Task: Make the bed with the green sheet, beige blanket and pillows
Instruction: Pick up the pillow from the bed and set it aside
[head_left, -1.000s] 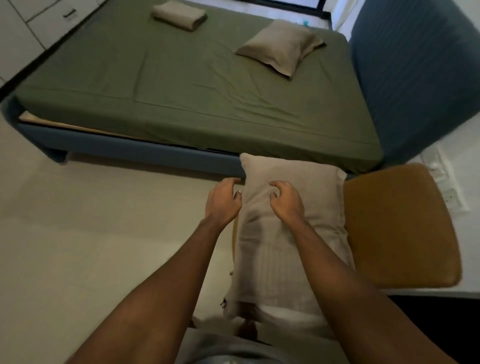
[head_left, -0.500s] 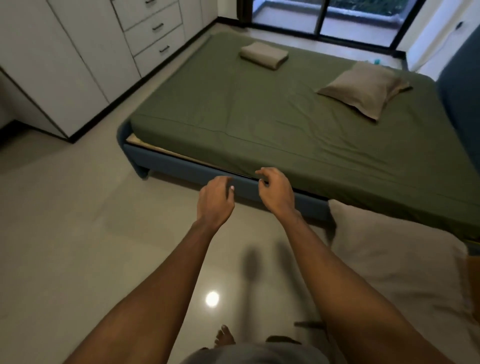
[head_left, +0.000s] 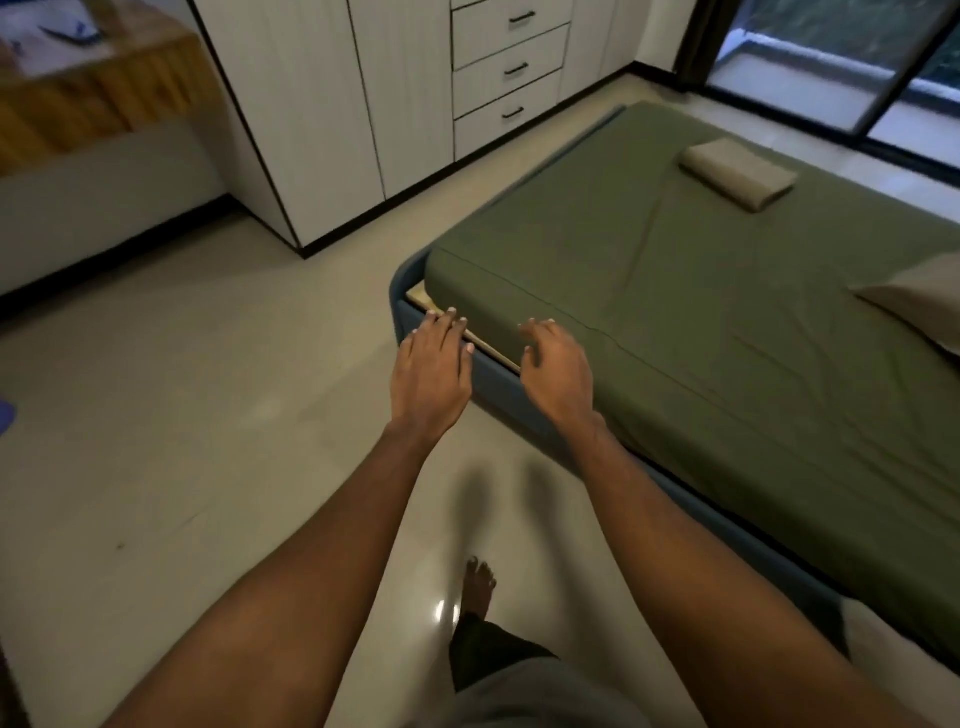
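Head view: both hands out front, palms down, holding nothing. Left hand (head_left: 431, 374) has its fingers straight and close together; the fingertips overlap the pale board (head_left: 422, 302) exposed at the bed's near corner, and I can't tell whether they touch it. Right hand (head_left: 558, 376) has loose, slightly curled fingers over the mattress edge; contact there is unclear too. The green sheet (head_left: 727, 353) is spread over the mattress, starting just past the right fingertips and running right and away, wrinkled but flat. The beige blanket (head_left: 737, 175) lies folded on the sheet, well beyond the right fingers toward the far side. A pillow (head_left: 922, 301) lies on the sheet far to the right of the fingers, cut off by the frame edge. The blue bed frame (head_left: 501, 387) runs between and below the two hands. Left of the left fingers there is bare tiled floor (head_left: 208, 415). The white wardrobe with drawers (head_left: 509, 67) stands beyond the fingertips, and the glass door (head_left: 831, 62) is past the bed's far end. A wooden counter (head_left: 78, 93) sits far left. A bare foot (head_left: 480, 582) is on the floor beneath the forearms. Between the fingers and the sheet nothing blocks the way.
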